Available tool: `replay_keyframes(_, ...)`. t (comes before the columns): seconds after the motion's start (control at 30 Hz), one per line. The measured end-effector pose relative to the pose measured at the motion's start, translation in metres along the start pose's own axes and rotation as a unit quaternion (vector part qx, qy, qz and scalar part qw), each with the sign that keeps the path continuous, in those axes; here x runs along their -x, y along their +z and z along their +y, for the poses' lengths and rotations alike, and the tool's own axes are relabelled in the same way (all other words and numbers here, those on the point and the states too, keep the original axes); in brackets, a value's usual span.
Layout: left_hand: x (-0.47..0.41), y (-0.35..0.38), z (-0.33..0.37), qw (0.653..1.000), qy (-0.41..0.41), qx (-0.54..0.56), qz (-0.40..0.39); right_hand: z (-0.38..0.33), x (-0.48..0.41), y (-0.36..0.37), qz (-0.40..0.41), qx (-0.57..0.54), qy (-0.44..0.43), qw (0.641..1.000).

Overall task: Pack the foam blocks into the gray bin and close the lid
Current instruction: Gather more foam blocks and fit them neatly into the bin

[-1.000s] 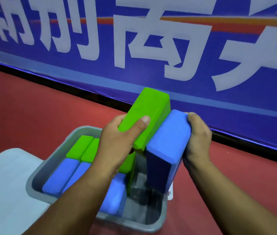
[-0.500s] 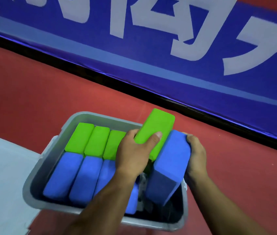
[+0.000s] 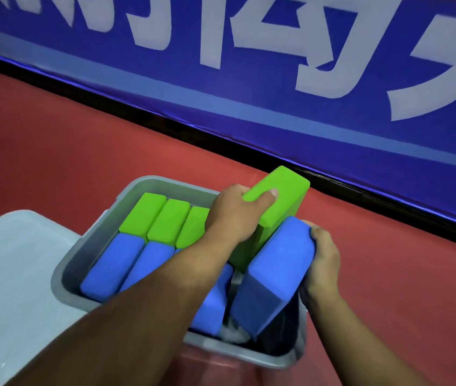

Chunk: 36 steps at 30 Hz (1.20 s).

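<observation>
A gray bin (image 3: 66, 270) sits on the red floor, with three green foam blocks (image 3: 165, 218) in its far row and blue foam blocks (image 3: 112, 263) in its near row. My left hand (image 3: 235, 215) grips a tilted green block (image 3: 282, 190) whose lower end dips into the bin's right side. My right hand (image 3: 323, 257) holds a tilted blue block (image 3: 274, 277) beside it, also partly inside the bin. My left forearm hides part of the near row.
A pale gray lid (image 3: 12, 288) lies flat to the left of the bin. A blue banner with white characters (image 3: 277, 65) stands along the far side, a black strip at its foot. Red floor (image 3: 54, 140) surrounds the bin.
Both hands have lowered the green and blue blocks further into the right end of the bin. The view has tilted down and the bin shows more fully.
</observation>
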State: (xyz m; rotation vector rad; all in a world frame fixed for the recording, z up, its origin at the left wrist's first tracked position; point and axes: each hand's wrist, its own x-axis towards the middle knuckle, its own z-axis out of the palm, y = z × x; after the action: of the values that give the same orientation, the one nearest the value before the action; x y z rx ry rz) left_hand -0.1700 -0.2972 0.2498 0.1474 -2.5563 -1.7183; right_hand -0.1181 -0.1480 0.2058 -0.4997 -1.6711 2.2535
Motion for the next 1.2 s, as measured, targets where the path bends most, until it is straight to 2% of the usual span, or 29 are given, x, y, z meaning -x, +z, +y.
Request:
replay_keyframes(0.17,0.005,0.015,0.004,1.0,0.009,0.003,0.008,0.009,0.002,-0.015,-0.005,-0.01,0.007,1.0)
replay_keyframes(0.33,0.012,0.02,0.011,0.999,-0.017,0.045,0.027,0.015,0.01,-0.024,-0.039,0.009,0.013,0.999)
replay_keyframes(0.53,0.018,0.019,0.027,0.997,-0.032,0.062,0.018,0.016,0.003,-0.037,-0.036,-0.008,0.0,0.999)
replay_keyframes(0.73,0.015,0.008,0.026,0.987,-0.089,0.132,0.009,0.011,-0.008,-0.042,-0.077,-0.037,0.002,0.996)
replay_keyframes(0.87,0.017,0.014,0.018,0.984,-0.102,0.148,0.019,0.022,0.004,-0.026,-0.106,0.065,0.035,0.992)
replay_keyframes(0.97,0.016,0.018,0.016,0.985,-0.089,0.143,0.031,0.024,0.007,-0.02,-0.08,0.088,0.057,0.991)
replay_keyframes(1.1,0.012,0.017,0.011,0.98,-0.097,0.169,0.039,0.023,0.02,-0.017,-0.02,0.055,-0.008,0.998)
replay_keyframes(1.2,0.007,0.014,0.007,0.975,-0.106,0.188,0.041,0.031,0.035,-0.022,-0.054,0.115,-0.105,0.986)
